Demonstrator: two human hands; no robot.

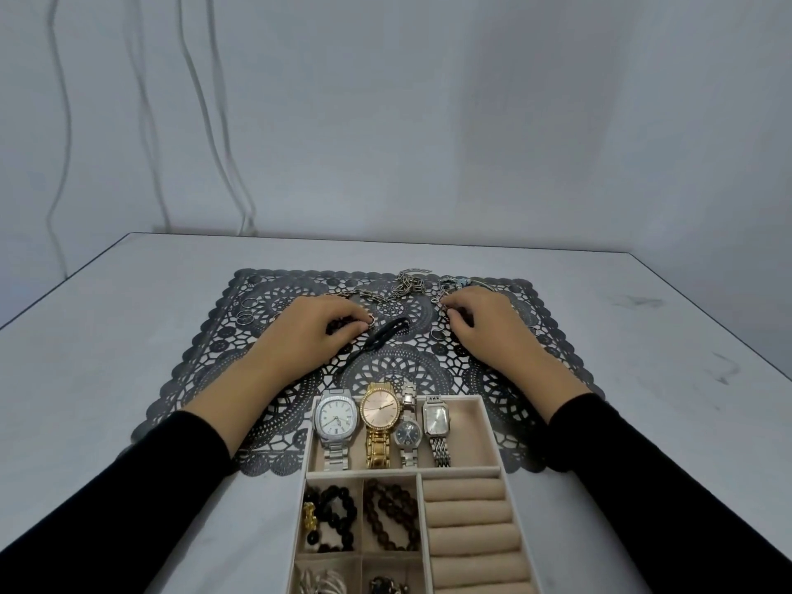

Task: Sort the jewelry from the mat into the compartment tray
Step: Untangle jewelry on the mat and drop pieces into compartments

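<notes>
Pinching a ring [370, 324], left hand [317, 332] on mat [405, 373].

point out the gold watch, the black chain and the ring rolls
gold watch [379, 408]: head view, on its dial
black chain [386, 331]: head view, on a middle link
ring rolls [471, 513]: head view, on the second roll from the top

Dim, cool, even light, seemingly from overhead; soft shadows pool under the curled fingers [343, 312] on the mat [535, 379]. Beyond the fingers the wall [428, 122] is murky. Nearer than the fingers, the watch faces [379, 407] glint faintly. The table [107, 336] edges bow far outside the fingers
</notes>
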